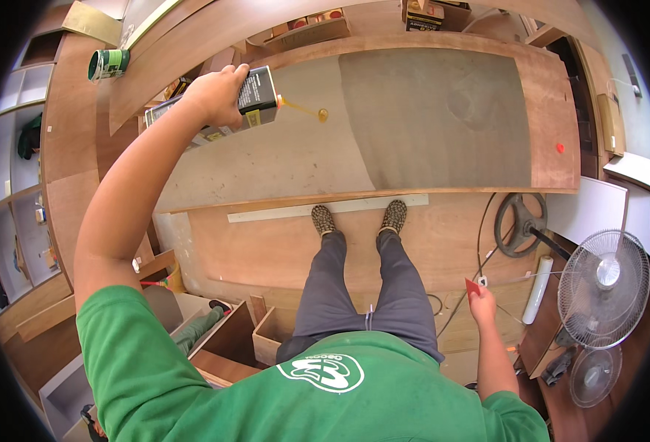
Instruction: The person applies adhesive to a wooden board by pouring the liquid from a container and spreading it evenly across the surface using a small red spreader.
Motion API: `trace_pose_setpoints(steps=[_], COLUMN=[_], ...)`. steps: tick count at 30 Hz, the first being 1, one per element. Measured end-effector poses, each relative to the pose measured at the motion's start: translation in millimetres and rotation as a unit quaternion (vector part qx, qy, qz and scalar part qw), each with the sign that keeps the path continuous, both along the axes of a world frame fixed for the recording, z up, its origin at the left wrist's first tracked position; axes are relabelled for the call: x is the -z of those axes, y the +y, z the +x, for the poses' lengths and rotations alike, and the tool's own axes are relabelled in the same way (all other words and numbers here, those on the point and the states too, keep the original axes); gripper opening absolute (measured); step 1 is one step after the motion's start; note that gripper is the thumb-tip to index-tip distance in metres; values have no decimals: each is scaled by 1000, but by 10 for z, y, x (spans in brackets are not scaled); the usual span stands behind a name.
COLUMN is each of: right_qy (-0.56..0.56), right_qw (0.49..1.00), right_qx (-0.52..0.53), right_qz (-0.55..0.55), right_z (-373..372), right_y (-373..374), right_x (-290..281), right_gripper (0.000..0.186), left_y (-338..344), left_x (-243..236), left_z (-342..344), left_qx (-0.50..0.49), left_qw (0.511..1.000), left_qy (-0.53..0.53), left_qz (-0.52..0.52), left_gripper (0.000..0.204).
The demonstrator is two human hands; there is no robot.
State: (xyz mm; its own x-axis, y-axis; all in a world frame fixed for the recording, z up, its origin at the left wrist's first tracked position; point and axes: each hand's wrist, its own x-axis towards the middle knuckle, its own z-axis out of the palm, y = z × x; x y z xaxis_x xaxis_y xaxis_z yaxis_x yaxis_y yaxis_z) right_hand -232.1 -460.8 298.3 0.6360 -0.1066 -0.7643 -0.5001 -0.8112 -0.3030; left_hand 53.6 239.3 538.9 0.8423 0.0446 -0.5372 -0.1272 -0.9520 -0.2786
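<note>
My left hand [218, 94] grips a rectangular metal can [255, 99] held tilted on its side over a long grey-coated board [384, 140]. A thin amber stream [306, 110] runs from the can's spout toward the board. The board's left part looks lighter than its right part. My right hand [481, 302] hangs low by my side and pinches a small red flat piece [472, 286]. I stand on a plywood sheet [266, 250] with both shoes [358, 218] at the board's near edge.
A pale straight strip [280, 212] lies along the board's near edge. A small red cap [560, 147] rests on the board's right end. A green tin [108, 63] sits at the far left. Two fans [603, 283] and a round black base [520, 225] stand to the right. Wooden boxes [244, 335] sit at lower left.
</note>
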Motion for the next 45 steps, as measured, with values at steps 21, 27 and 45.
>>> trace_pose_setpoints(steps=[21,27,45], right_qy=[-286,-297,-294], right_qw=[687,671,728], right_qx=[-603,-613,-596], right_qz=[289,293,170], right_z=[1724,1727,1547], right_y=[4396,4556,4654], right_x=[-3734,-3742,-3693], right_gripper=[13,11,7], left_y=[634,333,1177], left_x=[399,436,532], left_z=[-121,-7,-313], left_qx=[84,74,60], left_qw=[994,996,995], left_qy=[-50,-29,-30], left_qz=[-58,-50,-76], left_gripper=[95,93,93])
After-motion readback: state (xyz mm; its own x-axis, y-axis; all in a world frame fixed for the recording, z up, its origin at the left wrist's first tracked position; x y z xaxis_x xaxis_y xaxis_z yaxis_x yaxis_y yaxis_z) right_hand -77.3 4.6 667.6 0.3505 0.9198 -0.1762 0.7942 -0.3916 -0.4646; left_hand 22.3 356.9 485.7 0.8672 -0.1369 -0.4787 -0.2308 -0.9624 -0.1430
